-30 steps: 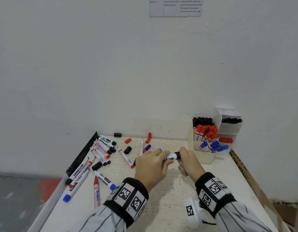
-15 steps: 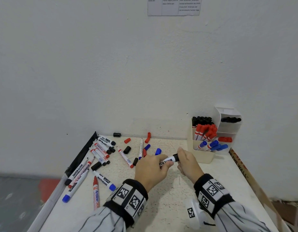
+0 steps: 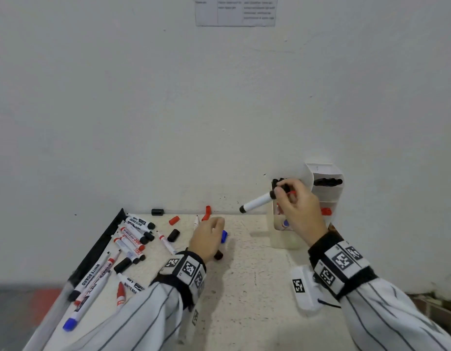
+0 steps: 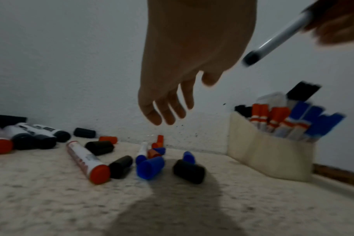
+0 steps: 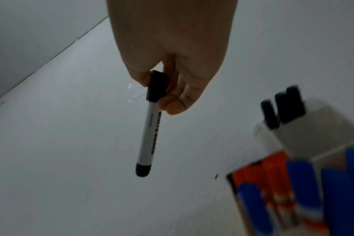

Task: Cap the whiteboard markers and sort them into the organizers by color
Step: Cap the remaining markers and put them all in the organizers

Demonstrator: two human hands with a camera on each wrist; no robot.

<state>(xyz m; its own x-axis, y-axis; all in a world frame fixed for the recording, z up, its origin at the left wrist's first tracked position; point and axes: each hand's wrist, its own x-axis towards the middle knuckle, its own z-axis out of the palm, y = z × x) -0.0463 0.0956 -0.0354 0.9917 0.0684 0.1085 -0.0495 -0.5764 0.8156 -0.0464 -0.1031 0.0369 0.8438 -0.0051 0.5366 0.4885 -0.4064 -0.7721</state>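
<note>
My right hand (image 3: 294, 201) pinches a capped black whiteboard marker (image 3: 257, 201) by its cap, raised above the cream organizer (image 3: 282, 239) at the table's back right. In the right wrist view the black marker (image 5: 148, 127) hangs from my fingers beside the organizer's black, red and blue markers (image 5: 281, 183). My left hand (image 3: 209, 236) hovers open and empty over loose caps: a blue cap (image 4: 150, 167), a black cap (image 4: 189, 170). Several markers (image 3: 133, 236) lie scattered at the table's left.
A second white organizer (image 3: 325, 188) stands tilted against the wall behind the first, holding black and red markers. A black strip (image 3: 100, 247) borders the table's left edge. A white tagged device (image 3: 304, 287) sits by my right wrist. The wall stands close behind.
My left hand let go of the black marker and moved down left over the caps. My right hand lifted the marker up and right toward the organizers.
</note>
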